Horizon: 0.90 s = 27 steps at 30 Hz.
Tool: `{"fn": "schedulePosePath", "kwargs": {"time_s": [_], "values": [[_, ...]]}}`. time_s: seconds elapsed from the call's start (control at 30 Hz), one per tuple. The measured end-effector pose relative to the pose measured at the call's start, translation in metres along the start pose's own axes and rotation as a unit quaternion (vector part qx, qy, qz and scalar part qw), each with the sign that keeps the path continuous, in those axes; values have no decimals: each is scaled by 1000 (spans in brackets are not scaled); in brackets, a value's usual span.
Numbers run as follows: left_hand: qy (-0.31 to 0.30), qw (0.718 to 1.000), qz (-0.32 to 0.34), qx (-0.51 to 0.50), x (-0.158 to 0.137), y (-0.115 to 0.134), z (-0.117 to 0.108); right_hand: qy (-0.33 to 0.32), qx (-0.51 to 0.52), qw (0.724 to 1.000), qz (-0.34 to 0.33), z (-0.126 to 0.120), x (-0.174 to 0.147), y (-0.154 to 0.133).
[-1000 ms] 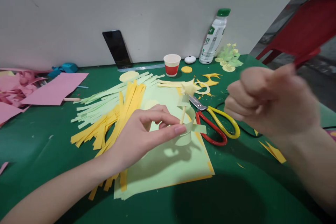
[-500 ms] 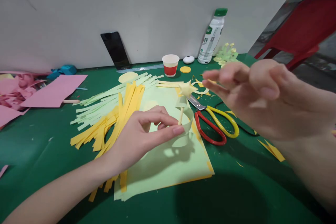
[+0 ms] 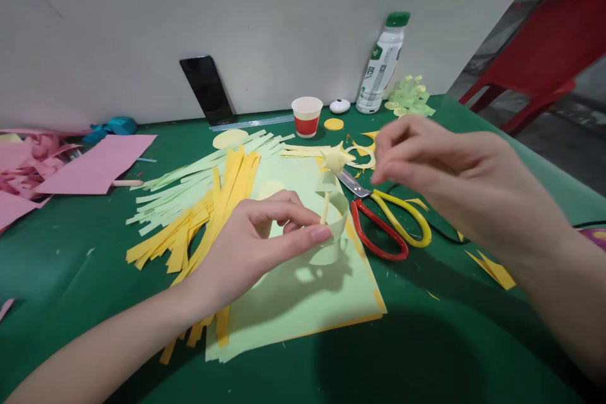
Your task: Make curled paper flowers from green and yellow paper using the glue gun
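My left hand (image 3: pixel 258 243) pinches a thin pale stick (image 3: pixel 326 207) upright between thumb and fingers. A puffy, pale yellow paper star (image 3: pixel 337 156) sits at the stick's top, with a curled light green paper strip (image 3: pixel 341 227) hanging loosely around the stick. To the right, my right hand (image 3: pixel 430 158) is raised with thumb and fingers drawn together; whether anything is between them I cannot make out. Scissors (image 3: pixel 383 218) with one red and one yellow handle lie beneath and between the hands. Light green paper sheets (image 3: pixel 303 322) lie under my left hand.
Yellow paper strips (image 3: pixel 237 183) and light green strips (image 3: pixel 165 196) are heaped at left, pink paper (image 3: pixel 101 164) beyond. Along the wall stand a phone (image 3: pixel 206 91), a paper cup (image 3: pixel 307 117) and a bottle (image 3: pixel 382 66). Yellow scraps (image 3: pixel 492 268) lie at right.
My right hand's fingers, spread and blurred before, have come together in a pinch. My left hand has stayed in place with the stick and star.
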<state>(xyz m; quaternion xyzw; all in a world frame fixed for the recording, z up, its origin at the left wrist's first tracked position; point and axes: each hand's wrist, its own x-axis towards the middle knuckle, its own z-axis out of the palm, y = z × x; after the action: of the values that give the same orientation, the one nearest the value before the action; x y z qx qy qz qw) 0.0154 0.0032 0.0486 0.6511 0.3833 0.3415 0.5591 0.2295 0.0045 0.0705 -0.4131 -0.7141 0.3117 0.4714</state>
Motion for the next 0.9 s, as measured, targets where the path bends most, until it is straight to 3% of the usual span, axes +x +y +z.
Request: {"fn": "schedulePosePath", "kwargs": {"time_s": [0.07,0.13,0.23,0.33,0.43,0.53,0.6,0.7,0.77,0.9], "values": [[4,1000,-1,-1,0,0,0,20,149,989,4,-1,3,-1],[3,1000,-2,-2,0,0,0,10,284,958,31,-2,4,-2],[0,1000,-4,-5,0,0,0,2,374,923,95,-2,5,-3],[1,1000,-3,-4,0,0,-1,-13,304,943,133,0,4,-1],[-1,1000,1,-3,0,-1,-1,-73,108,985,113,2,0,0],[-4,1000,-4,-6,0,-1,-2,-190,-29,978,83,0,-3,-1],[-3,1000,-6,-9,0,-1,-2,-201,-5,979,31,-2,-4,-4],[0,1000,-4,-12,0,0,-1,-72,117,990,-32,-4,-2,-8],[2,1000,-4,-11,0,0,-1,-27,196,980,-25,-4,0,-9],[-2,1000,-4,-12,1,0,-1,-50,318,946,32,0,4,-8]]}}
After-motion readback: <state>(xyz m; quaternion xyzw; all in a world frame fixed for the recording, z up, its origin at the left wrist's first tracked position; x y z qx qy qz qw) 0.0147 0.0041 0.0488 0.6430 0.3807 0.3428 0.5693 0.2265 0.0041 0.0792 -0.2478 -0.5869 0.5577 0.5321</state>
